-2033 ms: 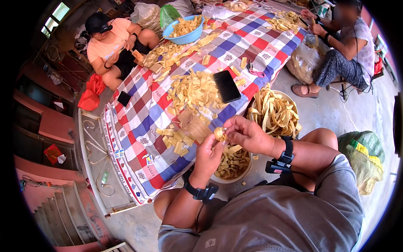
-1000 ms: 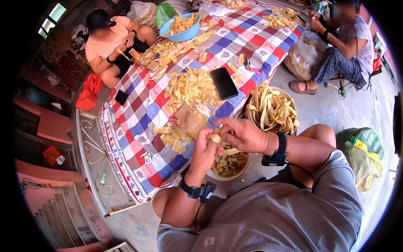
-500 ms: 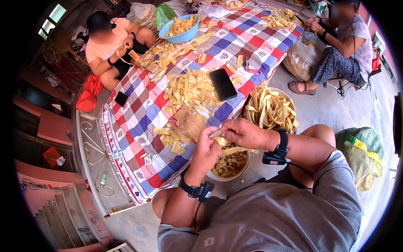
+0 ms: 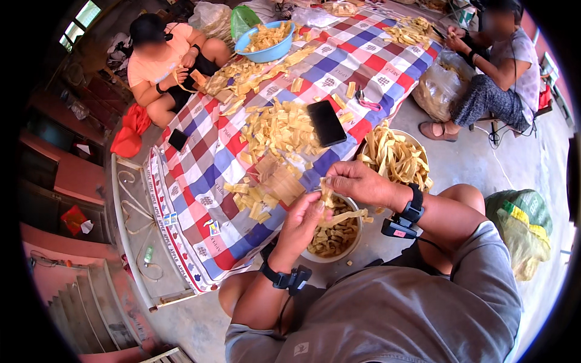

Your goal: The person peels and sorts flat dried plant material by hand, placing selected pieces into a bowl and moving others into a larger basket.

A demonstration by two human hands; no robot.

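Note:
A pale yellow, flat, pliable strip stretches between my two hands above a white bowl. My left hand pinches its lower part between thumb and fingers. The upper end is caught in the fingertips of my right hand. A loose tail of strip runs rightward under my right hand, over the bowl. Short folded yellow pieces fill that bowl. Just beyond my right hand, a basin is heaped with long yellow strips.
On the checked tablecloth lie piles of short yellow pieces, a wooden block, a black phone, a smaller black device and pink-handled scissors. A blue basin stands farther off. Two people sit across; a sack stands right.
My hands have drawn slightly apart, right hand higher, and the strip that was bunched at my left fingertips now stands stretched between them. The view has shifted slightly.

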